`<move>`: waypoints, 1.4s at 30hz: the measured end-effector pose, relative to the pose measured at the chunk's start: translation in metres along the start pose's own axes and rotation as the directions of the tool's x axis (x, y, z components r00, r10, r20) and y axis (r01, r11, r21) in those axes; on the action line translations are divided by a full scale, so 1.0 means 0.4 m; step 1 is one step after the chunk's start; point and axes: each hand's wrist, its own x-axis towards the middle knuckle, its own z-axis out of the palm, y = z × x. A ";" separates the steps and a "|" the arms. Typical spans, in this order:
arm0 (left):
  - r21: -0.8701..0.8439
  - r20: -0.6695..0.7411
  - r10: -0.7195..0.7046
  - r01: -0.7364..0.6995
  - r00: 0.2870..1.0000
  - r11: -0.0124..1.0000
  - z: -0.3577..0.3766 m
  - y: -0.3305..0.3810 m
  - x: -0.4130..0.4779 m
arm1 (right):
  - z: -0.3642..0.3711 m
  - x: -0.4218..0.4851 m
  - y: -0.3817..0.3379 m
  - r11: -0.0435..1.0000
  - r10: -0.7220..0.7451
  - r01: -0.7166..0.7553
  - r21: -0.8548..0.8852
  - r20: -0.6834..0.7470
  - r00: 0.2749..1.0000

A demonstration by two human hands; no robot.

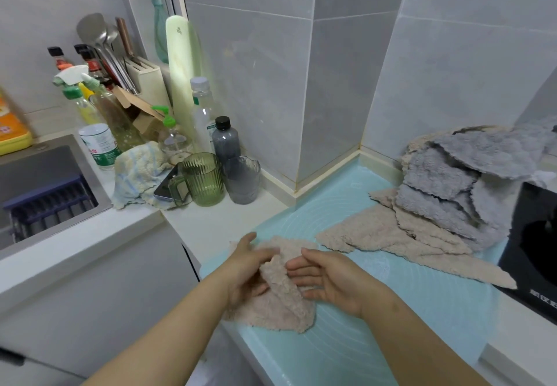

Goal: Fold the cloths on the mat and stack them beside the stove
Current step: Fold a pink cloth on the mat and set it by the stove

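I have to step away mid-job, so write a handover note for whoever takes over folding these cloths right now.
Left hand: holds a raised fold of the beige fluffy cloth at the near left edge of the light blue silicone mat.
Right hand: open, fingertips against that fold.
Loose heap of grey and beige fluffy cloths: on the mat's far right, against the black stove, unfolded.
Done: no folded stack visible.
Left: finish this fold, fold the heap, stack everything beside the stove.
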 end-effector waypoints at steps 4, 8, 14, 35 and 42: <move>0.210 0.013 0.139 -0.139 0.990 0.968 -0.027 0.007 -0.012 | 0.001 0.006 -0.003 1.000 -0.016 0.016 -0.009 -0.097 0.995; 0.183 -0.076 0.041 -0.026 0.996 0.983 -0.083 0.016 -0.035 | 0.005 0.014 0.000 0.999 -0.038 0.032 -0.039 -0.175 0.984; 0.443 -0.163 0.257 -0.162 0.953 0.882 -0.136 -0.039 -0.018 | 0.042 0.035 0.017 0.978 -0.122 0.084 -0.191 -0.196 0.973; 0.958 -0.041 0.511 -0.110 0.859 0.263 -0.101 -0.197 0.036 | 0.117 0.143 0.200 0.173 -0.531 -0.049 -0.984 -0.135 0.837; 0.965 -0.162 0.445 0.047 0.881 0.258 -0.086 -0.165 0.002 | 0.102 0.143 0.187 0.169 -0.425 0.015 -0.985 -0.059 0.903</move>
